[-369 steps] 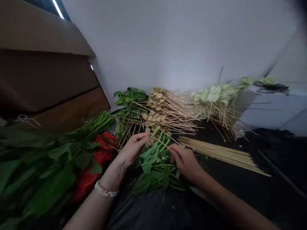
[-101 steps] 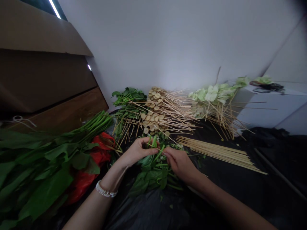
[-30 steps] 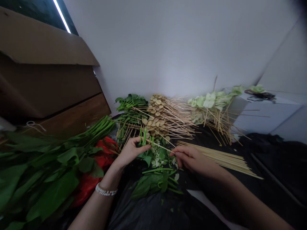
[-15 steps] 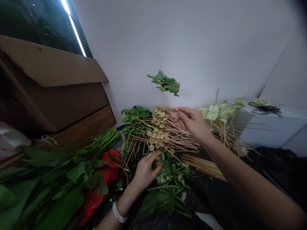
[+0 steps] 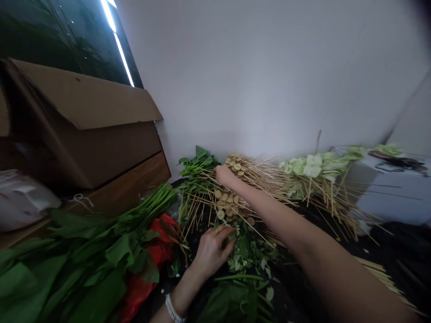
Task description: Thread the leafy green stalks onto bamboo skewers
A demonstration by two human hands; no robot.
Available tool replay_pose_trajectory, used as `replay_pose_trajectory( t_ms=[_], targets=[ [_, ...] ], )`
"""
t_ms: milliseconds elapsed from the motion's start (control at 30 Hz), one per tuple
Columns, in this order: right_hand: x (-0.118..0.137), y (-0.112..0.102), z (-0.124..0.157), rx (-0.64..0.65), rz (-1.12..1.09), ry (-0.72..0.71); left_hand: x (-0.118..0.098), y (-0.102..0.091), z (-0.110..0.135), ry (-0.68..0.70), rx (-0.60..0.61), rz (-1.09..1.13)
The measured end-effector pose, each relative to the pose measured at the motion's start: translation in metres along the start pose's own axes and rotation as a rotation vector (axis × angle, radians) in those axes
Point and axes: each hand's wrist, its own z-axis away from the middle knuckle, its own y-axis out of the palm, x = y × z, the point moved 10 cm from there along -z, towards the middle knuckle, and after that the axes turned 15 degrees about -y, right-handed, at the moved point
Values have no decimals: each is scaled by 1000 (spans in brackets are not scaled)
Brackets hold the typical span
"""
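Note:
My right hand (image 5: 223, 175) reaches across to the back, its fingers closed at the stick end of a skewer of green leaves (image 5: 203, 157) on a pile of leafy skewers (image 5: 198, 181); the fingertips are partly hidden. Just right of that hand lie skewers of round, pale brown slices (image 5: 232, 204), their bare sticks pointing right. My left hand (image 5: 213, 249), with a ring and a beaded bracelet, rests lower down with fingers apart and nothing held. Its fingertips are beside scattered leaf scraps (image 5: 247, 253). Loose leafy stems (image 5: 235, 300) lie nearer to me.
A large bunch of leafy greens (image 5: 87, 264) lies on a red plastic bag (image 5: 134, 287) at the left, below a cardboard box (image 5: 114, 143). Skewers of pale cabbage leaves (image 5: 313, 166) are at the back right. Plain sticks (image 5: 379, 271) show beyond my right forearm. A wall stands behind.
My right hand has moved down and left, bringing the raised leafy skewer onto the leafy pile. My left hand keeps its pose. The view has shifted slightly.

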Motion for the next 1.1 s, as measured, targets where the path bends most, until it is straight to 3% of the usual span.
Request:
replay_pose_trajectory(
  t_ms=[100, 267, 400, 533, 833, 967, 1100],
  targets=[
    [4, 4, 0, 69, 56, -18, 1, 3, 0, -10, 23, 1],
    [8, -33, 29, -15, 115, -78, 5, 20, 0, -47, 164, -45],
    [2, -60, 86, -97, 99, -147, 11, 36, 1, -68, 268, -115],
    [-14, -69, 158, -125, 63, -151, 12, 41, 0, -51, 283, -105],
    [-43, -50, 301, -96, 5, 13, 15, 43, -3, -53, 279, -104],
    [-56, -32, 343, 3, 38, 102, 18, 45, -5, -57, 281, -100],
    [-83, -24, 365, 76, 126, 211, 20, 46, -6, -65, 285, -102]
  ],
)
